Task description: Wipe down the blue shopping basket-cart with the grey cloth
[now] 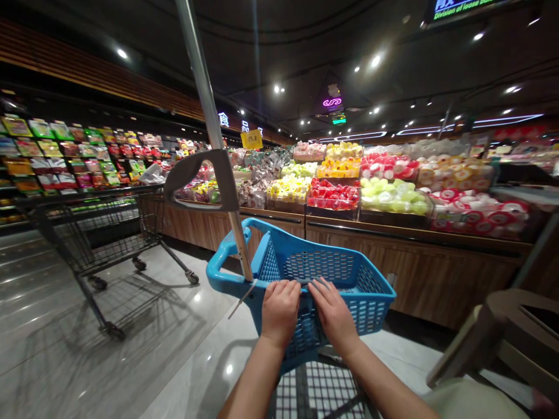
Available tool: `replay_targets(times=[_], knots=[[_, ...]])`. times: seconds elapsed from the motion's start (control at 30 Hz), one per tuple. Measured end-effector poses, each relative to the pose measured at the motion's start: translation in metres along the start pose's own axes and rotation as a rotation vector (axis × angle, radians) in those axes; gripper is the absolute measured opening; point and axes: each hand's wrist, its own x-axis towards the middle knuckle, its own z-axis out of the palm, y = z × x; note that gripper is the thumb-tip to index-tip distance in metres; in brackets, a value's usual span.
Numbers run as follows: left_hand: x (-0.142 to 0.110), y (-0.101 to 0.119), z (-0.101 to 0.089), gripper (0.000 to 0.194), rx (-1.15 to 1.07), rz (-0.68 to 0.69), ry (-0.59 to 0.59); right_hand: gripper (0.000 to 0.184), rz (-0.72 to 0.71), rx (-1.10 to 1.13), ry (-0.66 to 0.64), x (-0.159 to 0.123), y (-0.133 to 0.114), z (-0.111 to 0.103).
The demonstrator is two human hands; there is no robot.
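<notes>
Long wood-fronted counter [437, 267] running across beyond both hands, heaped with wrapped pieces in yellow, red, pale green and white; packet-filled wall shelves [48, 154] lie farther off to the left; a dark wire cart [105, 230] stands left of the hands, well apart from them. A blue basket [367, 302], perforated and mounted above a wire-grid rack [314, 387], is directly at the hands; its long axis runs left to right across them, its hollow opening just beyond the fingers; the left hand [280, 308] is nearer its blue handle [220, 267], the right hand [334, 314] nearer its opposite end. The hands are side by side, slightly apart; the left is curled over the near rim, while the right lays its fingers on that rim, its grip too hidden to tell. A metal pole [205, 87] with a grey loop [227, 180] rises left of the left hand; a pale tie [242, 299] hangs at its foot. High to the right, a sign [463, 10] reads "Division of loose", then is cut off; lit Chinese characters [223, 119] glow up and left, the first "食"; a yellow price tag's [251, 139] digits are blurred; no brand is legible.
</notes>
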Motion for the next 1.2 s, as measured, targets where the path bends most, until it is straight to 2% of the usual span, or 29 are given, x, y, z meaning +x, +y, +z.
replay_targets(times=[0.2, 0.3, 0.43, 0.6, 0.7, 0.93, 1.03, 1.2], knots=[[-0.002, -0.002, 0.002, 0.024, 0.021, 0.036, 0.004, 0.049, -0.018, -0.058, -0.009, -0.017, 0.032, -0.011], [-0.002, -0.002, -0.004, 0.026, 0.031, 0.060, -0.032, 0.048, -0.024, -0.069, -0.015, -0.023, 0.043, -0.014], [-0.006, -0.007, -0.028, 0.028, 0.026, 0.151, -0.075, 0.046, -0.031, -0.045, -0.003, -0.024, 0.053, -0.015], [-0.016, -0.024, -0.067, 0.025, 0.062, 0.214, 0.029, 0.046, -0.028, 0.013, 0.042, -0.025, 0.065, -0.013], [-0.018, -0.031, -0.078, 0.026, 0.095, 0.242, 0.048, 0.045, -0.010, 0.037, 0.035, -0.025, 0.071, -0.014], [-0.012, -0.028, -0.066, 0.030, 0.125, 0.238, 0.016, 0.044, 0.048, 0.032, 0.043, -0.020, 0.061, -0.015], [-0.005, -0.030, -0.066, 0.028, 0.136, 0.216, -0.048, 0.046, 0.059, 0.031, 0.040, -0.017, 0.052, -0.011], [0.009, -0.048, -0.074, 0.035, 0.167, 0.231, -0.185, 0.045, 0.049, 0.058, 0.014, -0.013, 0.052, -0.001]])
